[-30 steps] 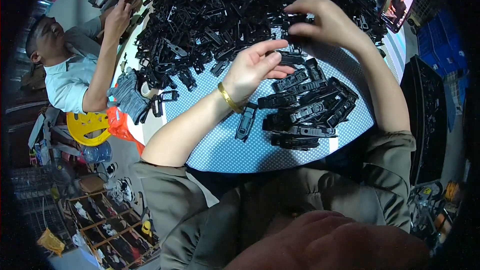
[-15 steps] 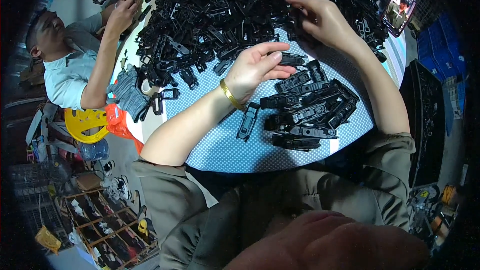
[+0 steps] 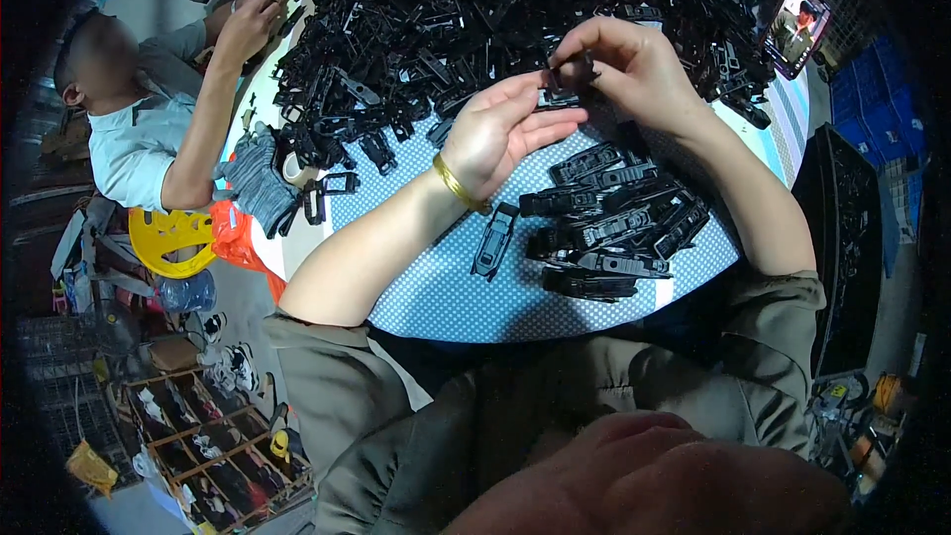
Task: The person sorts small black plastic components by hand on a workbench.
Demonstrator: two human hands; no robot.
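My left hand (image 3: 492, 137), with a gold bangle at the wrist, pinches a long black plastic part (image 3: 561, 99) between thumb and fingers. Just above it, my right hand (image 3: 639, 69) grips a small dark piece (image 3: 575, 69) between thumb and index finger. The two pieces are close together; whether they touch I cannot tell. Beyond both hands spreads a big heap of black plastic parts (image 3: 436, 30). Nearer me lies a smaller stack of similar long parts (image 3: 609, 208), and one single part (image 3: 492, 240) rests left of that stack.
All this lies on a table with a blue dotted cover (image 3: 436, 297). At its left edge are a grey knitted glove (image 3: 260, 183) and a tape roll (image 3: 295, 170). A phone (image 3: 795, 25) stands at the right. Another person (image 3: 149, 129) works at the far left, near a yellow stool (image 3: 168, 243).
My right hand has come down and left from the heap toward my left hand, with a small dark piece in its fingers. My left hand has stayed nearly in place.
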